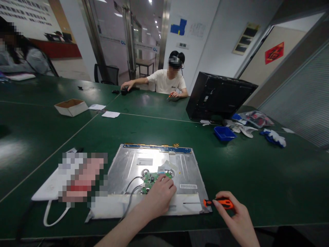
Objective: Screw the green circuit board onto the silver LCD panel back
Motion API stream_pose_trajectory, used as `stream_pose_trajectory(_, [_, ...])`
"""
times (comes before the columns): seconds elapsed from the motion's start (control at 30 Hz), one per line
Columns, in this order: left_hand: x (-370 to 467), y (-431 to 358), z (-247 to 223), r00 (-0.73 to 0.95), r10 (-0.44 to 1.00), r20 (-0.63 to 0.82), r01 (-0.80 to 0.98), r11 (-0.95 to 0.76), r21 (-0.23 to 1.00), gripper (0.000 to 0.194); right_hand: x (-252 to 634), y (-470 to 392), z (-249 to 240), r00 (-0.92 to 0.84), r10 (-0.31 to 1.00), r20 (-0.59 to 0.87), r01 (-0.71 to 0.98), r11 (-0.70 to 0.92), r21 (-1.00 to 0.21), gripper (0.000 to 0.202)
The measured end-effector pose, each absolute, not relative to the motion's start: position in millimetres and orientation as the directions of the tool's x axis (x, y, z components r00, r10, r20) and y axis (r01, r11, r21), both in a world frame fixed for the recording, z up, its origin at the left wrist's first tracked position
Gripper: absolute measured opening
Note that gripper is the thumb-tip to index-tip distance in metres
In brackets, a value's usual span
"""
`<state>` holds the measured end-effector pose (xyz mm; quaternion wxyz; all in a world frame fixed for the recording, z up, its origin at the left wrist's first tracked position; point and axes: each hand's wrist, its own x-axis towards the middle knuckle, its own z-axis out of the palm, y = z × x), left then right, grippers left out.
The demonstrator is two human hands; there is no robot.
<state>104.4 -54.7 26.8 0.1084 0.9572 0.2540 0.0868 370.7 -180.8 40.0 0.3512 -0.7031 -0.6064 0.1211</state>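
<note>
A green circuit board (pixel 149 178) lies on the silver back of a flat display panel (pixel 128 170), with grey cables leaving its left side. My left hand (pixel 162 192) is bent over the board's right part, fingers curled together against it; the thumb and whatever lies under the palm are hidden. My right hand (pixel 235 211) grips an orange and black screwdriver (pixel 226 203) by its handle at the panel's lower right corner. The thin shaft points left over the white strip (pixel 187 198) along the panel's near edge.
A white device (pixel 48 183) with a cable stands at left beside a blurred pink item (pixel 83 176). Farther off are a cardboard box (pixel 72 107), a blue tray (pixel 224 133), gloves (pixel 273 137) and a black monitor (pixel 218 97). Across the table (pixel 154 127) sits a person (pixel 168 80).
</note>
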Motion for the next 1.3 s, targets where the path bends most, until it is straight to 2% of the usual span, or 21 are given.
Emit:
stream_pose_trajectory(0.27, [104,-51,23,0.849,0.521,0.086,0.491,-0.839,0.234,0.021,367,-179,39,0.258,0.932,0.253,0.748,-0.027,-0.663,0.024])
stream_pose_trajectory(0.53, [105,-55,13,0.834,0.544,0.091,0.52,-0.83,0.201,0.022,369,-179,38,0.265,0.937,0.228,0.742,-0.047,-0.669,0.024])
stream_pose_trajectory(0.83, [104,-55,17,0.86,0.503,0.082,0.485,-0.857,0.174,0.017,368,-179,37,0.274,0.937,0.216,0.732,-0.058,-0.678,0.026])
stream_pose_trajectory(1.07, [100,-55,19,0.833,0.545,0.096,0.511,-0.824,0.246,0.028,368,-178,36,0.279,0.934,0.223,0.731,-0.055,-0.68,0.026])
stream_pose_trajectory(1.3, [94,-55,19,0.781,0.61,0.135,0.535,-0.764,0.36,0.015,370,-177,33,0.274,0.941,0.199,0.732,-0.069,-0.678,0.026])
